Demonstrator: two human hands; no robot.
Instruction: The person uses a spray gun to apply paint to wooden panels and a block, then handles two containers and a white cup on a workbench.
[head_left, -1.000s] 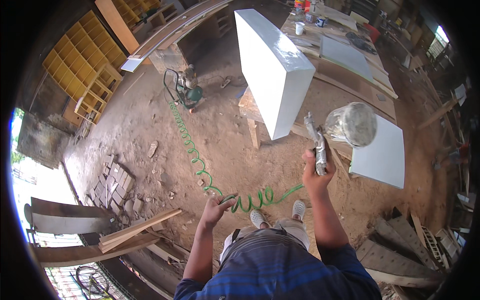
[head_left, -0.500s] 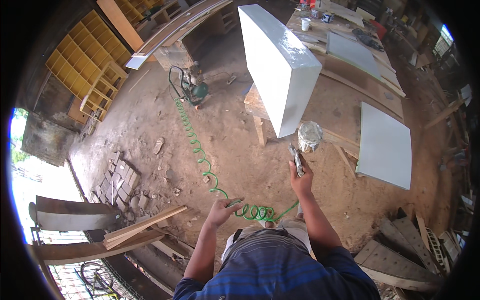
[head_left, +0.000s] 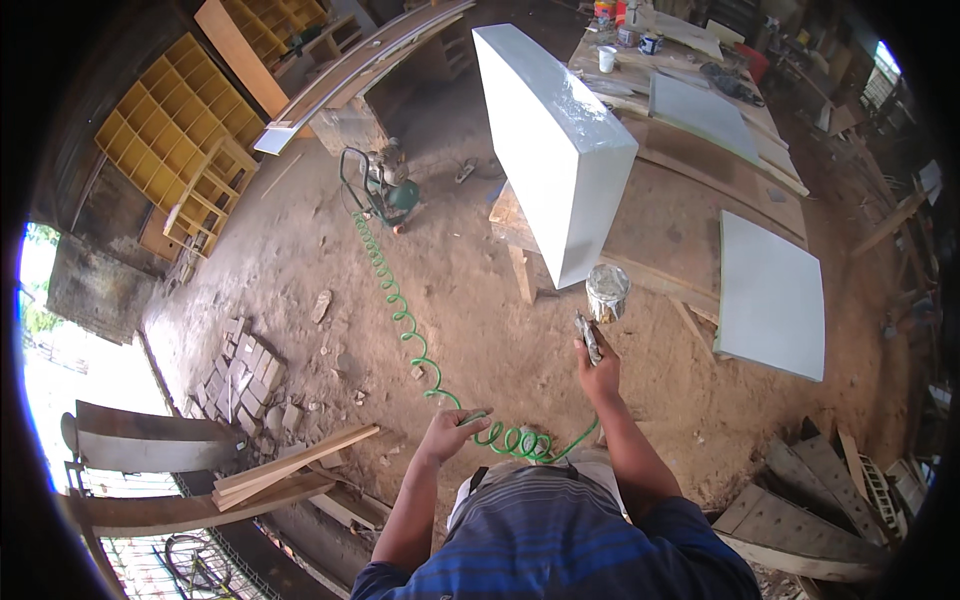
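My right hand (head_left: 599, 372) is closed around the handle of a paint spray gun (head_left: 590, 338), whose silvery cup (head_left: 608, 292) sits at its far end. Just beyond the cup stands a large white box-shaped panel (head_left: 545, 150), tilted in view, with a glossy patch on its top. A coiled green air hose (head_left: 520, 441) hangs in front of my body and rises toward my right wrist. My left hand (head_left: 452, 434) is closed on the hose where the coils begin to stretch. From there the hose runs across the floor to a green air compressor (head_left: 388, 193).
A wooden workbench (head_left: 650, 190) carries a flat white panel (head_left: 705, 115), cans and a cup. Another white panel (head_left: 770, 295) leans at the right. Broken bricks (head_left: 240, 375) and planks (head_left: 295, 465) lie at the left. Yellow shelving (head_left: 180, 95) stands at the back left.
The spray gun and my right hand have come lower and slightly nearer my body. My left hand keeps its grip on the hose, a little lower. The view has shifted slightly.
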